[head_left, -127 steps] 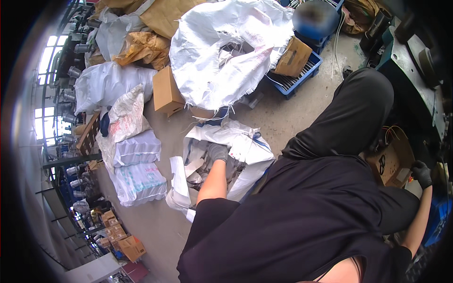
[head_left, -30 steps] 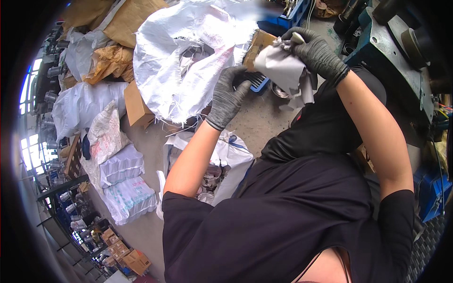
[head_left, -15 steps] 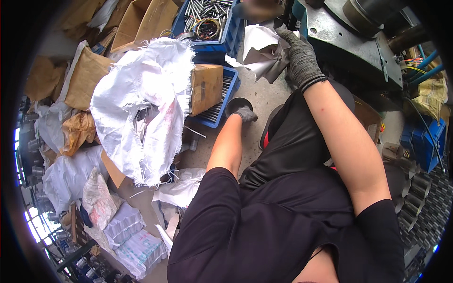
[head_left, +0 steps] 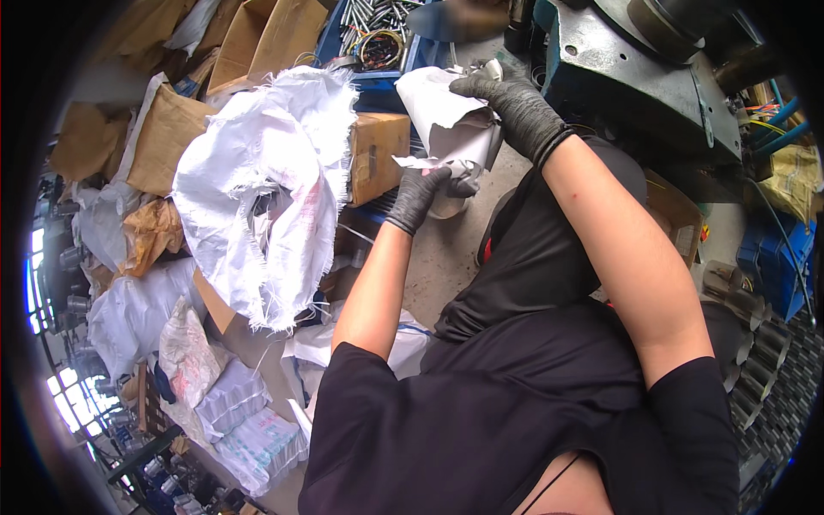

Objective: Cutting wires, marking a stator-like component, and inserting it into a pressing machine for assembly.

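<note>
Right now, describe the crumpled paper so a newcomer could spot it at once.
Find the big, frayed white woven sack left of centre. Just right of it is a brown cardboard box, and right of that, the crumpled paper spans the gloved left hand and right hand. Unlike either neighbour, it is a curled, torn-edged sheet being held.

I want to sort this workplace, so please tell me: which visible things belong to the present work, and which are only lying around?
In use: crumpled pale sheet; right grip, closed on it; left grip, at its lower edge.

Apparently just lying about: large white sack; cardboard box; blue crate with metal rods; orange bag.
</note>
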Motion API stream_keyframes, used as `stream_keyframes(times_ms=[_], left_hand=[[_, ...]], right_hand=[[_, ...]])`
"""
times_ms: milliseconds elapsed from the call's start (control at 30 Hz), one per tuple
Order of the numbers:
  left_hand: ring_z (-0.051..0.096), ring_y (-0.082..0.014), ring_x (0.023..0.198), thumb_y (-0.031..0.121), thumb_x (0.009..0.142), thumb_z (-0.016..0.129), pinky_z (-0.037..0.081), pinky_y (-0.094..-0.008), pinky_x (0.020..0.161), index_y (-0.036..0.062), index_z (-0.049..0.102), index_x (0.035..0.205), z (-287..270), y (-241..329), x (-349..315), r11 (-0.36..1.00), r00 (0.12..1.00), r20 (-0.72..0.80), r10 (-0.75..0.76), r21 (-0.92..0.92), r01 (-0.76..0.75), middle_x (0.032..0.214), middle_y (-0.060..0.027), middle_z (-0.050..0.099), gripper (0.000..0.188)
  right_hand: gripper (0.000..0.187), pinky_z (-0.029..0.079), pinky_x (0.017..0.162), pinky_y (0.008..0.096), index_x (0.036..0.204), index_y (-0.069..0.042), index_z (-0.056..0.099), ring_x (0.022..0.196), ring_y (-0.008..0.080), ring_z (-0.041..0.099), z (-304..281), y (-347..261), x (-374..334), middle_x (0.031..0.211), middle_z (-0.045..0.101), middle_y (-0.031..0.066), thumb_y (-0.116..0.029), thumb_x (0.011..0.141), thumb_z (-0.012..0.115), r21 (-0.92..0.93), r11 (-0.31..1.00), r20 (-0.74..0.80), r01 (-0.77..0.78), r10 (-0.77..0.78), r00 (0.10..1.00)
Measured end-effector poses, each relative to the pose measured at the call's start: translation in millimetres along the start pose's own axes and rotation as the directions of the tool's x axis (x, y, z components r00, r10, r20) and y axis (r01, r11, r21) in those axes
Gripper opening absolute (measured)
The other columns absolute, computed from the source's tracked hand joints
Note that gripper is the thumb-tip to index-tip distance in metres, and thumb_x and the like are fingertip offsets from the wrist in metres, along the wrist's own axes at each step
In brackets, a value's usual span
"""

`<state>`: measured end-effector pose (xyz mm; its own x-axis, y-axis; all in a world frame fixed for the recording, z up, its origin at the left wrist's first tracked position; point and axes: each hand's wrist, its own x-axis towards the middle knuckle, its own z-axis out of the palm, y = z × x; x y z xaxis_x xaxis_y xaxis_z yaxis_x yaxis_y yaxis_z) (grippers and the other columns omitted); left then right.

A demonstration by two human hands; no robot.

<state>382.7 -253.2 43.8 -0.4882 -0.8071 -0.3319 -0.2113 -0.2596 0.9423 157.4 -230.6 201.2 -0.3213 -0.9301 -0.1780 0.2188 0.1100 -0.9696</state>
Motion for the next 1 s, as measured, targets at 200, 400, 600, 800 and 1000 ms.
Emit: stream_keyframes(times_ms=[200,400,600,800,1000], left_hand=[[0.062,-0.0176,0.117,0.014,0.099,0.064,0.055,-0.0328,0.095,0.0026,0.055,0.134,-16.8,119.7,-46.6,0.799,0.953,-0.023,0.303,-0.539,-0.267,0.129,-0.0114,0.064,0.037],[0.066,-0.0250,0.106,0.014,0.083,0.080,0.054,-0.0367,0.089,0.0032,0.066,0.120,-62.9,130.2,-155.7,0.642,0.809,-0.084,0.582,0.659,-0.392,0.115,-0.0161,0.067,0.040],[0.062,-0.0151,0.073,0.027,0.097,0.071,0.052,-0.0316,0.072,-0.0007,0.071,0.096,-184.1,12.2,-319.3,0.860,0.814,-0.560,0.153,0.481,0.169,0.076,-0.0062,0.066,0.028],[0.065,-0.0426,0.109,0.053,0.095,0.061,0.050,-0.0465,0.092,-0.0044,0.067,0.119,-220.8,-167.2,-447.1,0.368,0.715,-0.664,-0.218,0.622,0.691,0.113,-0.0271,0.070,0.062],[0.065,-0.0364,0.121,0.046,0.093,0.050,0.048,-0.0490,0.100,0.0079,0.068,0.124,-136.7,-231.2,-410.4,-0.017,0.732,-0.234,-0.640,0.957,0.291,0.122,-0.0226,0.070,0.052]], right_hand=[[0.045,0.055,0.089,0.0319,0.123,-0.008,0.066,0.099,0.0160,0.068,35.1,-3.8,-33.9,0.110,0.071,0.0066,-0.027,0.086,0.081,0.155,0.945,0.429,-0.289,0.199,0.881],[0.039,0.053,0.081,0.0310,0.118,-0.005,0.067,0.089,0.0156,0.064,66.3,-8.5,-49.2,0.100,0.069,0.0061,-0.015,0.082,0.074,-0.369,0.929,0.362,0.044,0.100,0.927],[0.036,0.058,0.079,0.0352,0.119,-0.006,0.072,0.087,0.0209,0.071,45.1,-1.3,-18.7,0.103,0.073,0.0116,-0.026,0.089,0.069,-0.439,0.895,0.100,0.079,-0.038,0.994],[0.028,0.058,0.075,0.0323,0.106,-0.001,0.074,0.080,0.0193,0.070,79.2,-16.2,-41.5,0.093,0.074,0.0074,-0.019,0.084,0.077,0.180,0.984,0.015,0.007,-0.009,1.000],[0.077,0.056,0.093,0.0396,0.135,-0.006,0.061,0.104,0.0254,0.069,42.4,4.9,-16.0,0.123,0.067,0.0145,-0.056,0.079,0.081,-0.095,0.976,0.069,-0.196,0.203,0.977]])
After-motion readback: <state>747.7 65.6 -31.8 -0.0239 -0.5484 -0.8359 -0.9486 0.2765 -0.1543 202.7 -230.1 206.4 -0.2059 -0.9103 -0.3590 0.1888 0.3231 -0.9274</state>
